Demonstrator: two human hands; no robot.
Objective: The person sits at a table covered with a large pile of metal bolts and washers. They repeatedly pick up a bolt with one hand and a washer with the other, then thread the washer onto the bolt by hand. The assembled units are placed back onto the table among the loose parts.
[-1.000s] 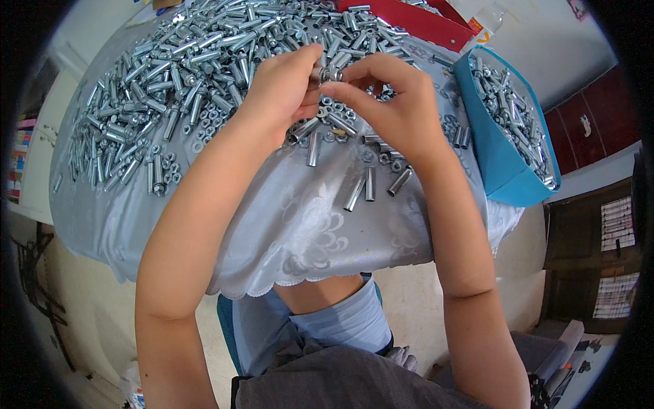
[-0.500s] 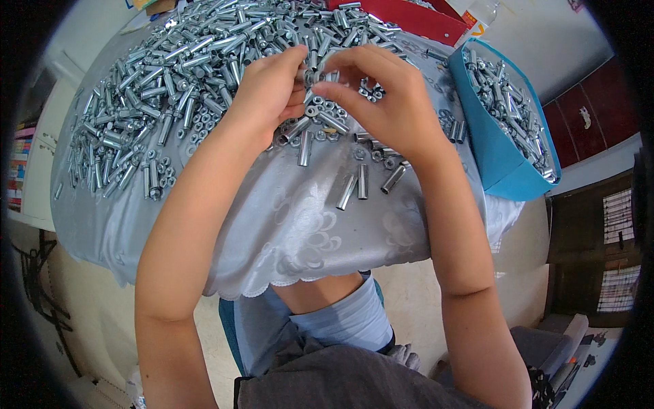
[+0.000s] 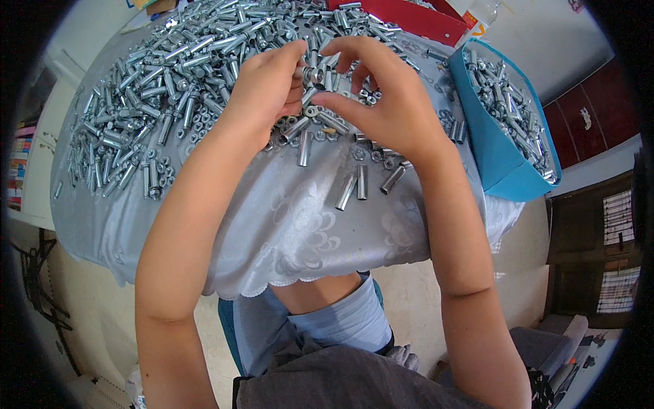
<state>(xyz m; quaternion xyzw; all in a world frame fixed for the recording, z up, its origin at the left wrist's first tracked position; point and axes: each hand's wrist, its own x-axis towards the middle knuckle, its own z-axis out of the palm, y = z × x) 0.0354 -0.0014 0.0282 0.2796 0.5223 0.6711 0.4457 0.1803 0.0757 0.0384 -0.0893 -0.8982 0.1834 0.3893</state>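
Observation:
My left hand (image 3: 269,85) is closed with its fingers curled around a metal sleeve anchor bolt (image 3: 313,74), whose nut end pokes out toward the right; the rest is hidden by the fingers. Facing it, my right hand (image 3: 392,99) has thumb and fingers spread apart, with nothing seen between them. Beneath both hands lie loose hex nuts (image 3: 359,154) and short shiny metal sleeves (image 3: 304,148). Several more sleeves (image 3: 362,183) rest nearer to me on the silver-grey tablecloth (image 3: 306,225). A large heap of bolts and sleeves (image 3: 170,75) spreads across the far left and middle.
At the table's right edge stands a blue fabric bin (image 3: 501,157) filled with assembled anchor bolts (image 3: 507,102). A red box (image 3: 415,20) sits at the back, with a clear bottle (image 3: 480,15) beside it. The scalloped cloth edge hangs over my lap.
My right hand's fingers have spread wider and drawn slightly away from the bolt. The left hand keeps its grip in nearly the same place.

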